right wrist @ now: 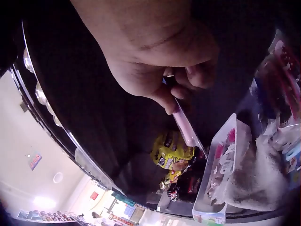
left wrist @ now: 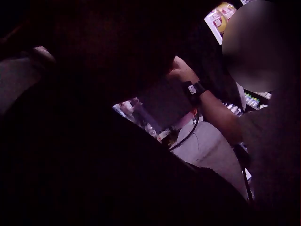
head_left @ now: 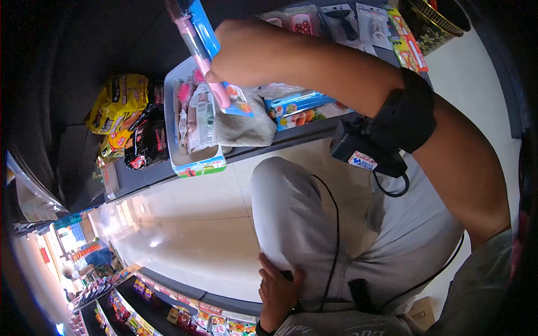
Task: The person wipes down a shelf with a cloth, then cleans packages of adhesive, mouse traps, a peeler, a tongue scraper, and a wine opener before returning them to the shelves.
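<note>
My right hand grips a long pink-handled tool on a blue picture card, held above the shelf. The right wrist view shows the fingers curled round it, with the pink handle pointing down. Below stands a white plastic bin of pink brushes and packaged tools. A grey cloth is draped against the bin's side. My left hand rests on my grey-trousered leg, a small dark patch showing by the thumb. The left wrist view is mostly dark.
Yellow snack bags and a black packet lie beside the bin. Blue carded packs and other hanging-type packs are on the other side. A black cable crosses my leg. Stocked shelves stand across the aisle.
</note>
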The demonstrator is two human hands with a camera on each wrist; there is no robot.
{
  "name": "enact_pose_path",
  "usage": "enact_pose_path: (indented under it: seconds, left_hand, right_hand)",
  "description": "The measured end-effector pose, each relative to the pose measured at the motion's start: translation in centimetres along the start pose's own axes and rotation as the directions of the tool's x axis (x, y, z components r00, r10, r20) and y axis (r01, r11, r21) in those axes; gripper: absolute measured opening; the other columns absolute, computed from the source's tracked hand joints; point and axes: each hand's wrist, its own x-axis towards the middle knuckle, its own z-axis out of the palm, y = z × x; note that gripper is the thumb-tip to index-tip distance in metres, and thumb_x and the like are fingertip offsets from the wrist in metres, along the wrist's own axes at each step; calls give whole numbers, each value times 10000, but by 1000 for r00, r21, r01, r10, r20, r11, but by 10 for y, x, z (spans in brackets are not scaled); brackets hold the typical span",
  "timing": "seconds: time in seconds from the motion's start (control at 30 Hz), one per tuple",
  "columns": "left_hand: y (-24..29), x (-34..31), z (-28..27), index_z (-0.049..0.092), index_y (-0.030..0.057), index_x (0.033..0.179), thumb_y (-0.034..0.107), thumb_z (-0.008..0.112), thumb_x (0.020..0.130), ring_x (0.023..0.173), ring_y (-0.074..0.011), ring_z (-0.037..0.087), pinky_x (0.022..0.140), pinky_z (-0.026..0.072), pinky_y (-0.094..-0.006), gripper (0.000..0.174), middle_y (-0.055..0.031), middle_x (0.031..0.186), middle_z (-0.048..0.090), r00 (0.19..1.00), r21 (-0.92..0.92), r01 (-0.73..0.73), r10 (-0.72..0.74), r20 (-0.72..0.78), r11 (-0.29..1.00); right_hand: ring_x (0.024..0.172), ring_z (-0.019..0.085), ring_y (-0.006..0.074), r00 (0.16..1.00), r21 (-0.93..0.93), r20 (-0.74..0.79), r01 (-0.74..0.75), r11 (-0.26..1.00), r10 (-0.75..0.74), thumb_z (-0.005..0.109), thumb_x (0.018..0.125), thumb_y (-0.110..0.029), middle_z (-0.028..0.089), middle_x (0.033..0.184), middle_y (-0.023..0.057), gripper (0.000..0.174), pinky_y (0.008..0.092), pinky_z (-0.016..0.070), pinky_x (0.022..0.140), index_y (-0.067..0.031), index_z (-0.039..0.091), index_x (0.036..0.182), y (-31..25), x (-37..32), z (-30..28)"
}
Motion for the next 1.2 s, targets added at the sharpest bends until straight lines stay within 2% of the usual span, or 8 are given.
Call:
enact_pose_path:
  seconds: [0.17,0.27,0.37,0.43,0.57,0.93,1.13,1.2]
  left_hand:
    - [2,1,-4,85,-37,1394,402,627,755,984,-454,509,828,423,-509,946,-292,1068,442,996,-15,-85,85,-13,996]
    - [6,0,-6,111,-21,1399,406,637,744,966,-443,500,829,414,-506,942,-279,1049,440,996,51,-85,87,-33,995]
    - [8,0,-8,147,-3,1403,415,650,730,953,-432,498,821,407,-506,939,-273,1009,451,998,74,-61,63,-23,995]
    - [6,2,-9,168,7,1405,423,657,721,955,-426,493,811,404,-506,938,-272,986,456,997,68,-67,69,-23,995]
    - [1,5,-8,170,13,1404,350,677,748,917,-409,522,809,413,-499,895,-249,966,497,988,66,-143,146,-44,988]
    - [1,7,-6,220,-24,1384,410,673,716,880,-387,489,825,377,-463,916,-235,888,501,982,40,-169,172,-84,985]
    - [-5,13,-2,272,-49,1354,483,659,736,831,-387,556,760,422,-454,903,-244,842,560,970,112,-198,211,-117,974]
    - [-3,18,-17,333,-39,1322,507,644,751,802,-382,588,713,444,-452,849,-238,832,585,981,150,-181,188,-37,972]
  right_hand:
    - [853,657,280,1000,-94,15,15,995,-14,606,705,-218,665,949,163,323,384,516,756,-30,690,954,-5,4,3]
    - [875,652,284,995,-13,-34,-98,995,98,571,723,-225,656,983,171,340,380,510,781,-21,684,971,-13,-5,-2]
    - [875,651,286,998,-35,1,57,998,-57,540,740,-234,656,982,172,346,381,506,795,-14,682,966,-2,6,4]
    - [880,650,280,998,-50,48,45,998,-43,539,738,-227,653,990,176,342,383,506,797,-12,681,963,-4,10,5]
    - [647,648,191,998,-25,-16,67,997,-67,672,722,-234,664,711,127,216,321,486,576,-24,683,772,-5,8,9]
    - [597,623,196,999,179,-32,4,984,1,706,692,-273,635,659,107,274,326,470,559,-15,666,774,14,0,5]
    - [591,614,198,1000,-84,9,18,996,-17,707,696,-292,624,663,103,295,347,464,580,-12,648,768,17,-17,-19]
    - [589,616,201,999,-87,-12,-45,995,44,703,703,-284,624,676,107,294,348,470,582,-8,642,782,14,-27,-29]
